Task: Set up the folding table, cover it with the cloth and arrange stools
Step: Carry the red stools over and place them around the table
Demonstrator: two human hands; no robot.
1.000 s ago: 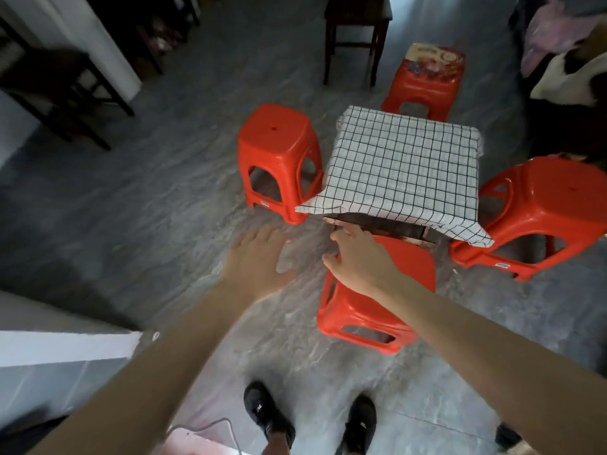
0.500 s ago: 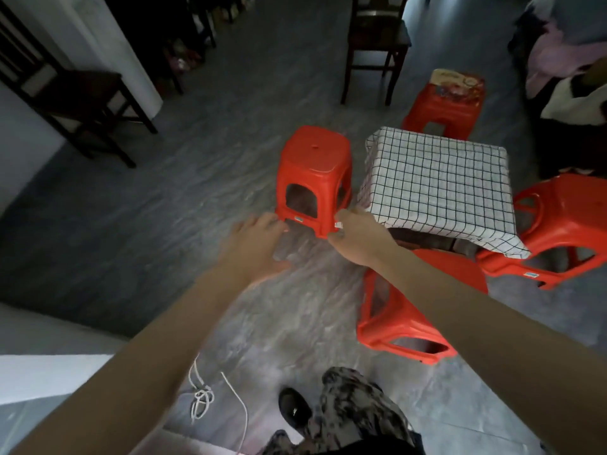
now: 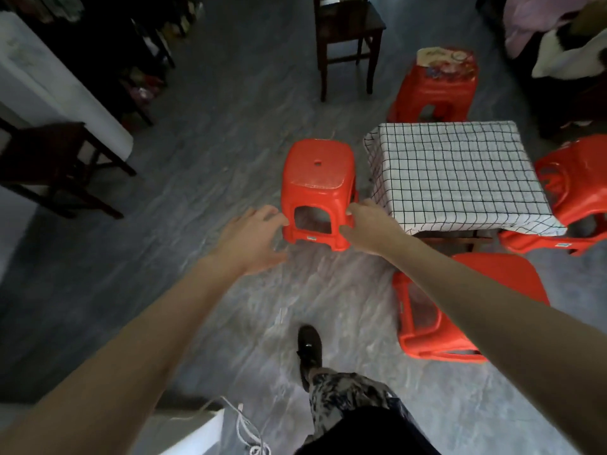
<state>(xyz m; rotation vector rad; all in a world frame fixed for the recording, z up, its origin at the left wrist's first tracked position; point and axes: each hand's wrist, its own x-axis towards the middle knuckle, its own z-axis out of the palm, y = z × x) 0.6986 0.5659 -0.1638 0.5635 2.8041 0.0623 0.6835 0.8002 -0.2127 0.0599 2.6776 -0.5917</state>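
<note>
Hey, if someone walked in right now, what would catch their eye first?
Bright red stools ring a small table under a checked cloth. Both hands reach for the stool on its left: left hand, right hand. A dark wooden chair stands behind.
</note>
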